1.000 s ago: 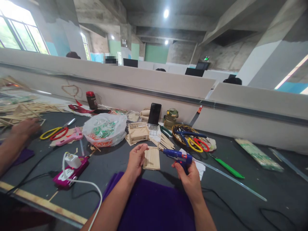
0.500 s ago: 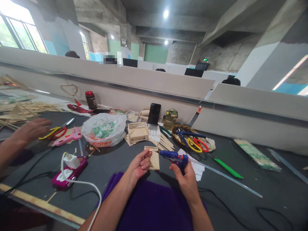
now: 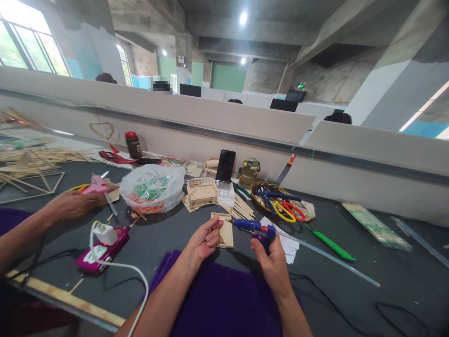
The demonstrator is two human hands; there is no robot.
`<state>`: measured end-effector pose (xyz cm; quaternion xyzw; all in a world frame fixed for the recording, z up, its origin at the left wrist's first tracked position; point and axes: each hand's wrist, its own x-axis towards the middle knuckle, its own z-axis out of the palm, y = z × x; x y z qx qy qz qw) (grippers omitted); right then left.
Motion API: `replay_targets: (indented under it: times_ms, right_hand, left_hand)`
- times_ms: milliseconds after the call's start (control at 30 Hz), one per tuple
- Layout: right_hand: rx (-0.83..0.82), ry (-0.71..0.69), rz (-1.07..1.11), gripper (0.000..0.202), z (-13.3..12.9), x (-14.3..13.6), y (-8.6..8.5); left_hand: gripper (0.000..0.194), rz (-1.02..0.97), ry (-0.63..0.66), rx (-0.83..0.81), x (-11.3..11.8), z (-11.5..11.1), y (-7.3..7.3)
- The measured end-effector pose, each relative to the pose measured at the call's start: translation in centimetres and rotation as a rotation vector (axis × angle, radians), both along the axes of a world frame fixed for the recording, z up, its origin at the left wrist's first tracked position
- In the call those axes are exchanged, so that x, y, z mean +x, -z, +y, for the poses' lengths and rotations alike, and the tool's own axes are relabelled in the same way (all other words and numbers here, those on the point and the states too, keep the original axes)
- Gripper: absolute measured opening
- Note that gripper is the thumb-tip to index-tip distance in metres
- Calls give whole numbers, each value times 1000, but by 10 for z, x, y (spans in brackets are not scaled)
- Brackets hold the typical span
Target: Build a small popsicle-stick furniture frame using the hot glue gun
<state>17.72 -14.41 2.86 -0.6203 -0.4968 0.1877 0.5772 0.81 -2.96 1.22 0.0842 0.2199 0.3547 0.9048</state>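
Note:
My right hand (image 3: 271,252) is wrapped round the handle of a blue hot glue gun (image 3: 250,226), whose nozzle points left. A clear glue stick (image 3: 336,261) seems to trail from its back across the table. Just left of the nozzle, my left hand (image 3: 206,238) is closed in a pinch; whatever its fingertips hold is too small to make out. Beneath and behind those fingers lies a small panel of pale wooden sticks (image 3: 226,236), partly hidden. Past it stands a little stick-built model (image 3: 201,193).
At the left, a co-worker's hand (image 3: 75,203) holds a pink glue gun (image 3: 96,185). Nearby are a purple power strip (image 3: 101,252) and a plastic bag of scraps (image 3: 152,189). Rightward sit a basket (image 3: 257,199) with pliers and scissors, and a green-handled tool (image 3: 333,245).
The co-worker's hand has reached right and picked up the pink glue gun. A stick frame now shows at the far left. My own hands stay nearly still.

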Motion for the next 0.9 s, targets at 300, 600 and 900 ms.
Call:
replay_targets:
  times_ms: [300,600,900]
  right_hand:
    - [-24,-10,1,38,-1,0,-3]
    - [0,-12,-7,36,0,0,-3]
    - [6,-19,-37,37,1,0,0]
  left_hand:
    - [31,-14,9,2,0,0,0]
    - [30,-17,17,-6,1,-1,0]
    - [27,-15,46,-24,1,0,2]
